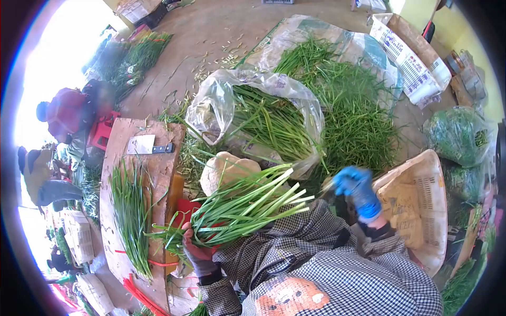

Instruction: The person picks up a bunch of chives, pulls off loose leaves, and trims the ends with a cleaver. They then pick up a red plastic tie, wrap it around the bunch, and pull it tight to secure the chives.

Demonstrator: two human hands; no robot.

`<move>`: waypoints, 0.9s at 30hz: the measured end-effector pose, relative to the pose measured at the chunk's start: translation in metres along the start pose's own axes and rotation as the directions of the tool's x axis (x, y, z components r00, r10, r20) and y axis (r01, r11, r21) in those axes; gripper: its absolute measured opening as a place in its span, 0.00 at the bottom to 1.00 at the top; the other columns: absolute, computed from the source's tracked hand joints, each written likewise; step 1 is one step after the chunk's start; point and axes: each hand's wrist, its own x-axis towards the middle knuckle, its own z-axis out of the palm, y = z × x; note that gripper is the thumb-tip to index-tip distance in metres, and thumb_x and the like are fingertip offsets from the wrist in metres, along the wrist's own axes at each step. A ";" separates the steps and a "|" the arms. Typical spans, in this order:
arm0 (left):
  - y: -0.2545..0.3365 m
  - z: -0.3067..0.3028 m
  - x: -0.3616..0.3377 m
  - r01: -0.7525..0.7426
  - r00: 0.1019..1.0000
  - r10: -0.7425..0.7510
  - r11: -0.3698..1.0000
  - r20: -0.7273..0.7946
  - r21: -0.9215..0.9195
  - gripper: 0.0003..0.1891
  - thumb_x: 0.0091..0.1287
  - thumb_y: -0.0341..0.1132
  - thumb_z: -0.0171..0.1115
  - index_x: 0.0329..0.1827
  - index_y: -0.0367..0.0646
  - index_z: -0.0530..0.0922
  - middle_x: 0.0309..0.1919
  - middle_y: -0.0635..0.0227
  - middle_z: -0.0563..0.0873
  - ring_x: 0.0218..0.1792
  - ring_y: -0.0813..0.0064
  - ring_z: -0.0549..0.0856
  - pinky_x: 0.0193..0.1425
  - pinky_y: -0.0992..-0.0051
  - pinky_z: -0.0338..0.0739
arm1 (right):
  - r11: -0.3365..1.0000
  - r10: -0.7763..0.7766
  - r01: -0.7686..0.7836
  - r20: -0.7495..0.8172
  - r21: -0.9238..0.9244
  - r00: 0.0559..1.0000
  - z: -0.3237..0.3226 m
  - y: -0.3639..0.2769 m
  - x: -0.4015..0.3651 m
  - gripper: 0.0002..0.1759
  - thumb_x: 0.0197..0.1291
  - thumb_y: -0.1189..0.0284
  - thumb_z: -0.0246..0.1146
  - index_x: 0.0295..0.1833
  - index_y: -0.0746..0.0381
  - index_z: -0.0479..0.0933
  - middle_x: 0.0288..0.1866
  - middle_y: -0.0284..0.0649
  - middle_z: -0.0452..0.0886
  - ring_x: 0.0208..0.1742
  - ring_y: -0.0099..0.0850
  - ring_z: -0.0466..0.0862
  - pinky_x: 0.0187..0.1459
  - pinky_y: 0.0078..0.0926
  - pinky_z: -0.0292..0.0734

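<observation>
My left hand (198, 246), in a dark glove, is closed around the leafy end of a bunch of garlic greens (242, 208). Its pale stem ends fan out to the right across my lap. To the right, in a blue glove, my right hand (356, 193) is raised apart from the bunch, fingers curled and partly blurred. A thin pale strip seems to stick out from its fingertips. A second bundle of greens (129, 218) lies on the wooden board (118, 138) at left, beside a cleaver (150, 145). Red ties (143, 296) lie near the board's front edge.
Ahead, an open plastic bag (213, 105) holds more stalks. Loose greens (358, 113) are heaped on a sheet (305, 26). A crate (435, 210) stands at right, another white crate (408, 63) farther back. A person (68, 113) sits near a red stool (105, 129).
</observation>
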 end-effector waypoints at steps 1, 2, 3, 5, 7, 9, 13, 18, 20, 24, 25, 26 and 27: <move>0.002 -0.002 0.002 -0.002 1.000 0.002 1.000 0.000 -0.002 0.19 0.67 0.43 0.59 0.56 0.41 0.74 0.47 0.67 0.81 0.46 0.72 0.83 0.48 0.72 0.82 | 1.000 -0.010 0.010 -0.117 -0.005 0.993 -0.017 -0.006 0.005 0.05 0.60 0.75 0.66 0.32 0.65 0.82 0.29 0.37 0.86 0.24 0.19 0.81 0.26 0.16 0.74; 0.005 -0.006 0.004 0.010 0.999 -0.011 1.000 0.043 0.022 0.20 0.67 0.44 0.60 0.56 0.42 0.74 0.47 0.68 0.81 0.46 0.73 0.83 0.48 0.72 0.82 | 0.991 -0.037 0.021 -0.116 -0.134 0.993 -0.045 -0.001 0.014 0.07 0.61 0.73 0.66 0.32 0.64 0.82 0.29 0.39 0.86 0.25 0.23 0.82 0.27 0.20 0.75; 0.007 -0.013 0.007 0.024 0.996 -0.028 0.999 0.085 0.047 0.20 0.67 0.44 0.61 0.56 0.42 0.74 0.47 0.69 0.80 0.46 0.73 0.83 0.48 0.72 0.82 | 0.965 -0.063 0.031 -0.112 -0.260 0.992 -0.070 0.006 0.022 0.08 0.61 0.71 0.65 0.31 0.63 0.82 0.29 0.40 0.87 0.25 0.26 0.83 0.29 0.23 0.77; 0.006 -0.017 0.008 -0.014 0.995 0.007 0.997 0.101 0.074 0.19 0.67 0.45 0.61 0.55 0.43 0.73 0.46 0.70 0.81 0.45 0.73 0.83 0.47 0.73 0.82 | 0.729 -0.046 0.037 0.006 -0.683 0.999 -0.090 0.009 0.030 0.10 0.61 0.67 0.66 0.32 0.62 0.82 0.30 0.41 0.86 0.26 0.31 0.83 0.30 0.27 0.78; 0.010 0.008 0.000 -0.066 0.997 0.062 0.993 0.047 0.099 0.19 0.68 0.45 0.60 0.55 0.43 0.72 0.46 0.68 0.81 0.45 0.73 0.83 0.48 0.73 0.83 | 0.320 0.021 0.092 0.104 -0.943 0.994 -0.087 0.009 0.033 0.12 0.62 0.63 0.66 0.33 0.61 0.83 0.30 0.42 0.86 0.28 0.36 0.84 0.32 0.31 0.78; 0.018 0.019 -0.002 -0.037 0.996 0.025 0.989 0.084 0.144 0.19 0.69 0.45 0.60 0.56 0.43 0.71 0.47 0.66 0.81 0.48 0.72 0.83 0.51 0.69 0.82 | 0.592 -0.209 0.312 0.232 -0.743 0.950 -0.052 0.008 0.032 0.16 0.62 0.57 0.66 0.35 0.60 0.83 0.29 0.44 0.84 0.31 0.44 0.83 0.35 0.36 0.79; 0.020 0.026 0.006 -0.053 0.987 0.037 0.994 0.154 0.100 0.19 0.69 0.43 0.59 0.57 0.43 0.70 0.50 0.63 0.82 0.47 0.69 0.84 0.48 0.68 0.84 | 0.723 -0.366 0.544 0.431 -0.425 0.824 0.027 0.002 0.034 0.12 0.60 0.63 0.68 0.40 0.60 0.84 0.30 0.40 0.84 0.29 0.35 0.83 0.34 0.30 0.78; 0.023 0.020 0.003 -0.093 0.989 0.078 0.989 0.126 0.118 0.18 0.70 0.41 0.57 0.58 0.43 0.72 0.50 0.63 0.82 0.48 0.70 0.83 0.49 0.68 0.84 | 0.845 0.028 0.285 0.570 -0.453 0.821 0.046 0.000 0.015 0.13 0.59 0.63 0.68 0.30 0.61 0.83 0.24 0.41 0.81 0.24 0.36 0.81 0.30 0.31 0.75; 0.019 0.023 0.002 -0.111 0.988 0.098 0.989 0.122 0.099 0.19 0.69 0.42 0.58 0.58 0.43 0.71 0.49 0.64 0.82 0.46 0.71 0.84 0.46 0.70 0.84 | 0.846 0.182 0.227 0.662 -0.482 0.727 0.042 0.009 0.005 0.16 0.55 0.59 0.68 0.28 0.61 0.81 0.24 0.45 0.80 0.26 0.42 0.82 0.33 0.37 0.76; 0.011 0.016 0.004 -0.074 0.996 0.062 0.981 0.070 0.181 0.19 0.69 0.43 0.58 0.58 0.43 0.71 0.48 0.66 0.82 0.47 0.72 0.83 0.49 0.73 0.81 | 0.499 0.192 0.458 0.610 -0.736 0.769 0.054 0.002 0.002 0.18 0.52 0.57 0.67 0.38 0.62 0.81 0.33 0.47 0.82 0.38 0.50 0.83 0.40 0.45 0.78; 0.011 0.015 0.003 -0.095 0.995 0.089 0.980 0.040 0.177 0.19 0.69 0.43 0.58 0.58 0.44 0.71 0.48 0.67 0.82 0.48 0.72 0.82 0.51 0.73 0.80 | 0.499 0.191 0.462 0.612 -0.734 0.767 0.055 0.003 0.001 0.18 0.52 0.57 0.67 0.38 0.62 0.81 0.33 0.47 0.82 0.38 0.50 0.83 0.40 0.45 0.78; 0.012 0.016 0.002 -0.101 0.995 0.095 0.980 0.040 0.174 0.19 0.69 0.43 0.58 0.58 0.44 0.71 0.48 0.67 0.82 0.48 0.72 0.82 0.51 0.73 0.80 | 0.493 0.085 0.480 0.590 -0.725 0.803 0.057 0.005 0.002 0.18 0.51 0.57 0.68 0.37 0.62 0.81 0.33 0.48 0.82 0.38 0.49 0.83 0.40 0.45 0.78; 0.013 0.018 0.002 -0.097 0.994 0.087 0.981 0.064 0.169 0.19 0.70 0.43 0.58 0.58 0.44 0.71 0.47 0.68 0.81 0.48 0.72 0.82 0.51 0.72 0.80 | 0.486 -0.022 0.500 0.561 -0.717 0.827 0.058 0.005 0.004 0.19 0.51 0.57 0.68 0.37 0.62 0.81 0.32 0.49 0.81 0.38 0.49 0.83 0.40 0.45 0.78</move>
